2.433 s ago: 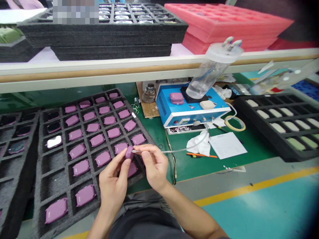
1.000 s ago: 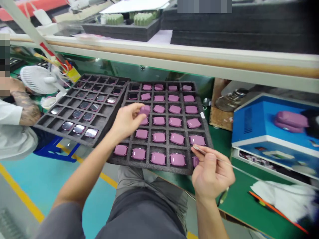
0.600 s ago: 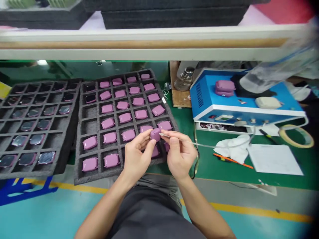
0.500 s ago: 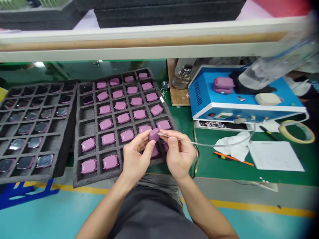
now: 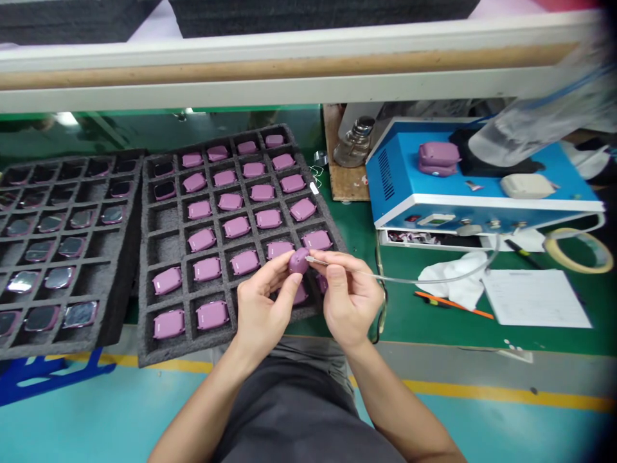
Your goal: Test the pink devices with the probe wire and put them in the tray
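Note:
Pinched in my left hand (image 5: 266, 302) is a small purple case (image 5: 298, 261), held over the lower right part of a grey foam tray (image 5: 164, 247). My right hand (image 5: 351, 296) grips a thin metal-tipped tool (image 5: 315, 260), its tip against or very near the case's right side. A clear tube (image 5: 434, 281) runs from the tool toward a blue box (image 5: 400, 164). Purple cases (image 5: 213, 315) fill many compartments of the tray around and beyond my hands.
A second foam tray (image 5: 112, 308) with dark-screened pieces stands at left. At right lie a white cloth (image 5: 457, 276), an orange stick (image 5: 463, 307), paper (image 5: 535, 299) and tape (image 5: 554, 247). A shelf edge (image 5: 270, 71) crosses above; a glass bottle (image 5: 355, 145) stands behind.
The camera view has shifted slightly. Both hands keep their holds on the case and the tool, with almost no movement between them.

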The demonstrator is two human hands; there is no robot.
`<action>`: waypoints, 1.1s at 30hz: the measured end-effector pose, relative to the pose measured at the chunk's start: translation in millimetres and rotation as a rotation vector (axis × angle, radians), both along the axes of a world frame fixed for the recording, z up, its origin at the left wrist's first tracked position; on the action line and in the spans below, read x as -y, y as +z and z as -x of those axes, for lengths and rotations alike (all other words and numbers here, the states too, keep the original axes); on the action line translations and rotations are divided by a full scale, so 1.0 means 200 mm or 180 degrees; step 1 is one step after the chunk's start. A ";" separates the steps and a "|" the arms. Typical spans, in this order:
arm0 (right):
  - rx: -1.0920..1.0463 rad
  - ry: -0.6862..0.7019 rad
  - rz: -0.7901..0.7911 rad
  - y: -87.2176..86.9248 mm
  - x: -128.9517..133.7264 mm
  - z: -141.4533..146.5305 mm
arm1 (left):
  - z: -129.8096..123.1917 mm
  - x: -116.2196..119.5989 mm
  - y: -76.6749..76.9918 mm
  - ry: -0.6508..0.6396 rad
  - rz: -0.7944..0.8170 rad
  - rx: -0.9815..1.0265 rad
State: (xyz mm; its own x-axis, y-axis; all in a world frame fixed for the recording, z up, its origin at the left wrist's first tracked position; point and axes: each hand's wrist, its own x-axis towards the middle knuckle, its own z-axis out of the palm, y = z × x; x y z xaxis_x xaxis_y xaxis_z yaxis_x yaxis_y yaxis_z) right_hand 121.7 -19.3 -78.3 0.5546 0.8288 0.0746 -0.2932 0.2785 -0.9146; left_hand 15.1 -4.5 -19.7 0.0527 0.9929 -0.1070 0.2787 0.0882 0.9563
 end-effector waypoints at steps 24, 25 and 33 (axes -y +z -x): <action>-0.0057 0.0175 -0.0155 0.01 -0.04 -0.02 | 0.02 -0.03 -0.01 0.0095 -0.0147 -0.0330; -0.0060 0.0170 -0.0181 0.01 -0.04 -0.02 | 0.02 -0.03 -0.01 0.0092 -0.0152 -0.0326; -0.0122 0.0183 -0.0204 0.02 -0.05 -0.02 | 0.02 -0.04 -0.02 0.0126 -0.0177 -0.0296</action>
State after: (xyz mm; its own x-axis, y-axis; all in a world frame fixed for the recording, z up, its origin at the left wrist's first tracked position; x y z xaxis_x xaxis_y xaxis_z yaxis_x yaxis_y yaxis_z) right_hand 125.7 -9.9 -75.0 0.5097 0.8536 0.1081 -0.3448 0.3177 -0.8832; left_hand 10.7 3.1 -23.4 0.0059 0.9985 -0.0543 0.3639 0.0485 0.9302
